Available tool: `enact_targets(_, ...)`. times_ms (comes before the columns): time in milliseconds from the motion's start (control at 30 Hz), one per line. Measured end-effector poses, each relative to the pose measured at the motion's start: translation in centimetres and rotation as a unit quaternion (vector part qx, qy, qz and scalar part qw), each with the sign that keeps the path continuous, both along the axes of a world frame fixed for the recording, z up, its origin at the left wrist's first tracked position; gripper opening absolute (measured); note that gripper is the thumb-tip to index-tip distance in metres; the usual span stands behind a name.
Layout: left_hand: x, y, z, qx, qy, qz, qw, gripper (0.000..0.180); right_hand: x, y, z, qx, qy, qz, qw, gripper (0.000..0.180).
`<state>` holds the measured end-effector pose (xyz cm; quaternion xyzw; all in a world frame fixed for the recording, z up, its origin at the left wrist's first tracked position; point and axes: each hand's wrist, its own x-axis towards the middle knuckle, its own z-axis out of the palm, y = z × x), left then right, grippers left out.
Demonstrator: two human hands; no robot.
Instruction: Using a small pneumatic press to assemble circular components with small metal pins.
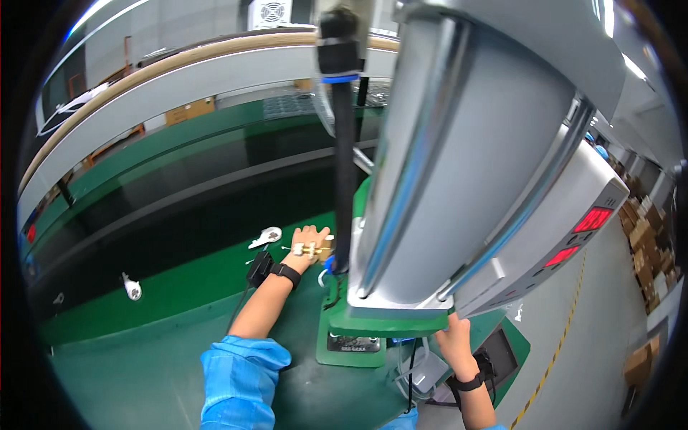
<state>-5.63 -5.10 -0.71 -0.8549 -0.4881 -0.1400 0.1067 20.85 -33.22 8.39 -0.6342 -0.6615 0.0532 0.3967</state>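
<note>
Press (469,158), tall and grey, stands on the green bench (143,358) between the hands, blocking much of the view; a black hose (344,165) hangs at its left. By that hose is the left hand (308,238), brass-coloured fittings (312,251) across its back. The right hand (456,342) sits under the control box (552,236). I can't tell whether either grips anything. White plastic pieces (269,236) lie leftward; cardboard boxes (645,236) are piled far right.
</note>
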Motion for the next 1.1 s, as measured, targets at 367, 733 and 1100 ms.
enact_targets(367,-3.7,-21.6,12.9,-0.189,-0.242,-0.189,0.933,0.044,-0.7,-1.0,-0.2,-0.004,0.125,0.007,0.992,0.015)
enact_targets(733,-1.9,-24.1,14.8,-0.219,-0.199,-0.160,0.942,0.048,0.8,-6.3,0.1,-0.005,0.066,-0.006,0.998,0.011)
enact_targets(1100,-2.0,-23.6,15.1,-0.284,-0.231,-0.132,0.921,0.049,-3.2,-4.4,0.9,0.049,0.164,0.038,0.985,0.011)
